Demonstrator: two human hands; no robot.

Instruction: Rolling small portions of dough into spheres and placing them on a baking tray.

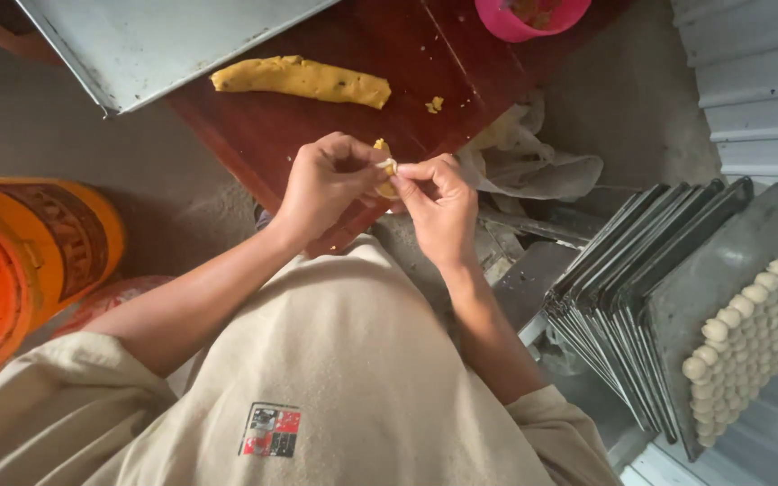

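Observation:
My left hand (321, 184) and my right hand (438, 207) meet over the near corner of a dark red wooden board (335, 121). Together they pinch a small piece of yellow dough (386, 166) between thumbs and fingertips; most of it is hidden by the fingers. A long roll of the same yellow dough (303, 79) lies on the board beyond my hands, with a small crumb (434, 105) to its right.
A metal tray (137, 45) rests at the back left, a pink bowl (529, 16) at the back. An orange bucket (24, 261) stands on the left. On the right, stacked baking trays (623, 288) lean, the front one holding several rows of pale dough balls (745, 337). Crumpled cloth (533, 162) lies nearby.

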